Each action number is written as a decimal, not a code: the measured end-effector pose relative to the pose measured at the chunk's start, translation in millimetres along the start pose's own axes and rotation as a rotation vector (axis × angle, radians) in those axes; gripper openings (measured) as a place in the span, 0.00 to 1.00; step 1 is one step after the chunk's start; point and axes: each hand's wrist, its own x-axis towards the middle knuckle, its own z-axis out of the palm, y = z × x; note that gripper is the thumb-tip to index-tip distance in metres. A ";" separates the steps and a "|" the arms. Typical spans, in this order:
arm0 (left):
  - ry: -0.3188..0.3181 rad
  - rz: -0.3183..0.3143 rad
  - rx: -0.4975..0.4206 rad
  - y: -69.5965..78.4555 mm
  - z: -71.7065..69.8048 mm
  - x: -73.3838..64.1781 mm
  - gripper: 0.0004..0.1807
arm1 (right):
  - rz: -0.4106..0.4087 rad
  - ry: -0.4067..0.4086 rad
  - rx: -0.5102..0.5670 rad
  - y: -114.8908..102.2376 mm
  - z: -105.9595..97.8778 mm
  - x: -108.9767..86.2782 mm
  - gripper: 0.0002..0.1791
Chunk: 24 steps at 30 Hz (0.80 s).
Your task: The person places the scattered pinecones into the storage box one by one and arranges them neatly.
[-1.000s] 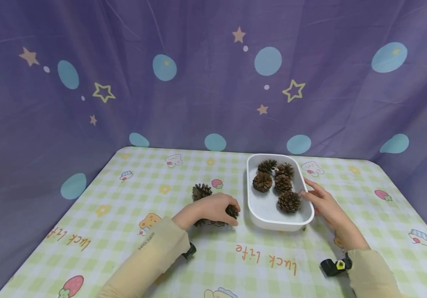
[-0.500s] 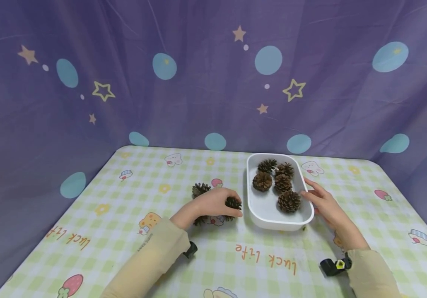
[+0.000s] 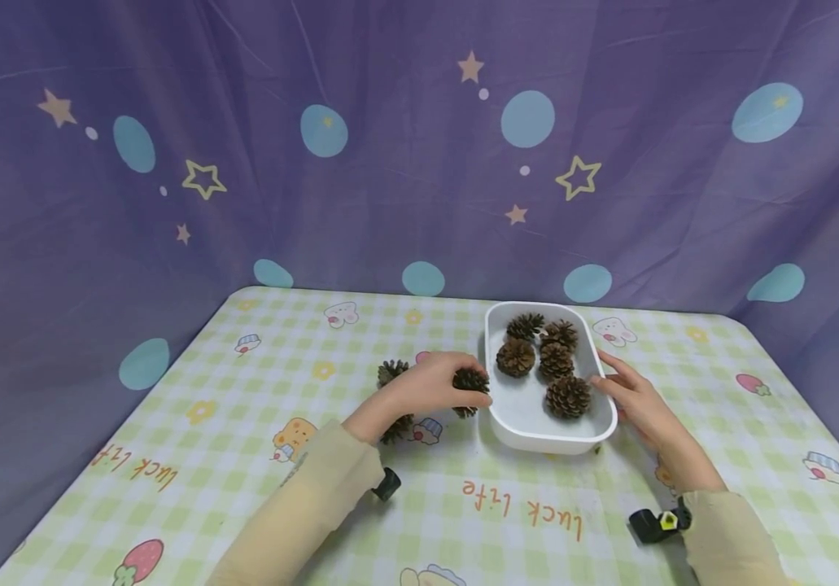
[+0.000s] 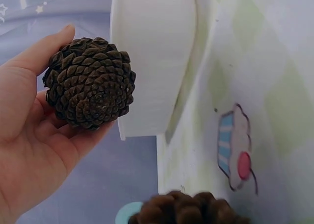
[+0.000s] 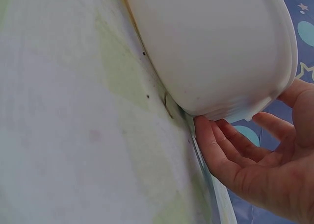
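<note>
My left hand [image 3: 437, 384] grips a brown pine cone [image 4: 91, 84] between thumb and fingers, just left of the white plastic container [image 3: 529, 429]. The held cone is raised near the container's left rim in the head view. Several pine cones [image 3: 569, 397] sit inside the container, mostly toward its far end. My right hand [image 3: 639, 404] holds the container's right side, thumb at the rim and fingers against the outer wall. In the right wrist view, the fingertips [image 5: 203, 128] meet the lower part of that wall.
Under and beside the left hand, more pine cones lie on the checked tablecloth [image 3: 199, 488], one at the far side [image 3: 392, 372] and one nearer [image 3: 397, 429], partly covered by the arm. A purple patterned curtain [image 3: 404, 220] hangs behind the table.
My left hand has lifted the pine cone and carried it rightward and away from me, up to the container's left rim. The right hand and the container have stayed put.
</note>
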 end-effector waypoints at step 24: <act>0.109 0.049 0.118 27.9 12.4 41.3 0.24 | -0.009 -0.005 -0.002 1.3 0.0 -0.2 0.37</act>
